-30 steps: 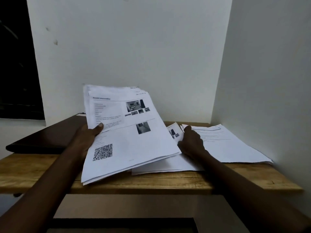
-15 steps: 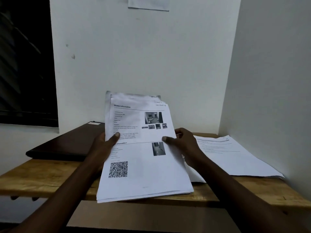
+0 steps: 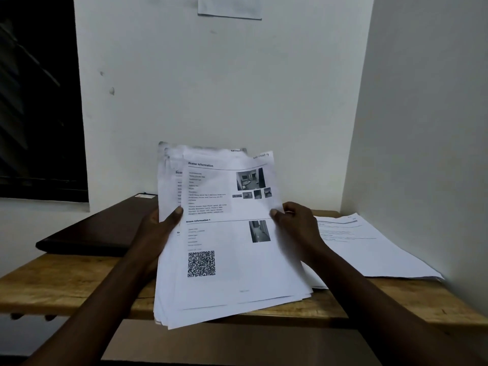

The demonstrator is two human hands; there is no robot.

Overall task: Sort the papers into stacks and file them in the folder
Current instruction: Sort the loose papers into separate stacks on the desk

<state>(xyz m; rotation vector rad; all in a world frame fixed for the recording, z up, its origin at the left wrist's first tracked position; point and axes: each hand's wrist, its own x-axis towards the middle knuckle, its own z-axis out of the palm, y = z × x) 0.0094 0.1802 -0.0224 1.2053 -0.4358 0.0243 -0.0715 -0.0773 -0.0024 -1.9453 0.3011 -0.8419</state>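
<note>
A stack of white printed papers (image 3: 224, 286) is held tilted up above the front of the wooden table (image 3: 66, 281); its top sheet shows small photos and a QR code. My left hand (image 3: 155, 231) grips the stack's left edge, thumb on top. My right hand (image 3: 295, 228) holds the right edge of the top sheet, thumb on its face. The sheets behind are fanned out a little to the left. A second pile of papers (image 3: 369, 252) lies flat on the table at the right. A dark closed folder (image 3: 100, 228) lies at the back left.
White walls close the space behind and at the right, forming a corner. A dark window (image 3: 37, 101) is at the left. A sheet (image 3: 229, 6) is stuck high on the back wall. A brown surface (image 3: 237, 344) sits below the table's front edge.
My right hand left the papers lying on the table and took the right edge of the held stack. The stack rose more upright and moved to the middle; the sheets have fanned slightly.
</note>
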